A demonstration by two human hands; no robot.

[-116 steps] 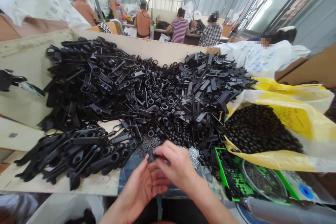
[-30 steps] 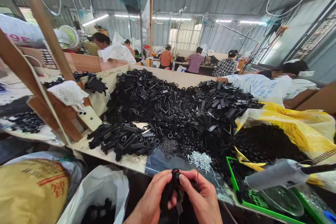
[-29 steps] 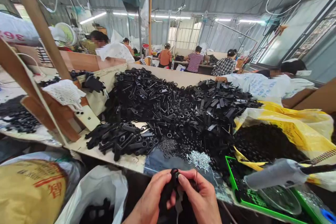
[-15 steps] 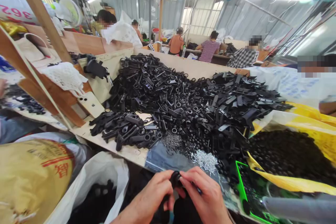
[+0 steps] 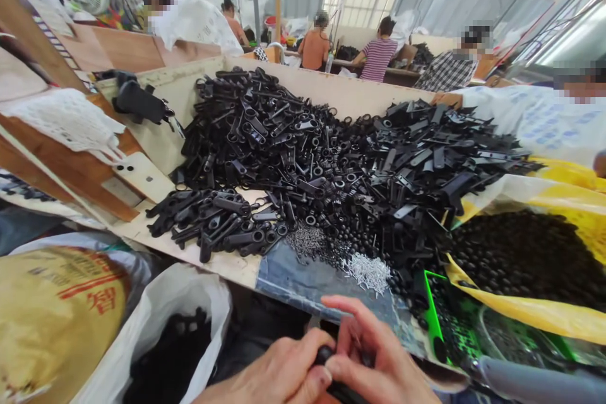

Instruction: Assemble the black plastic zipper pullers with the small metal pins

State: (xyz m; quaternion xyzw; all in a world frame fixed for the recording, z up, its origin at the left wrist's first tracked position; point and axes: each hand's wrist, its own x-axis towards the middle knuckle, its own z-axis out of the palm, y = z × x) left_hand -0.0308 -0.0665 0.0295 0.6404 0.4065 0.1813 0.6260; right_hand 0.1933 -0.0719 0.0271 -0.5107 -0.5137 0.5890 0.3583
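Low in front of the bench, my two hands meet around a black plastic part with a rounded, shiny end. My left hand is closed on it, thumb and index finger at the rounded end. My right hand pinches the same part from the other side, its index finger raised and bent away. Fingers cover most of the part, so its full shape is hidden. Just beyond my hands lie a heap of small silver pins and a patch of small grey metal pieces on a dark sheet.
A big pile of black plastic parts fills the walled bench. At right are a yellow-edged sack of black pieces, a green-rimmed tray and a grey tube-shaped tool. An open white sack stands at left. Several people sit beyond.
Both hands have come lower and nearer, still on the black part. My right index finger has lifted off it. The view has tilted down and shifted slightly.
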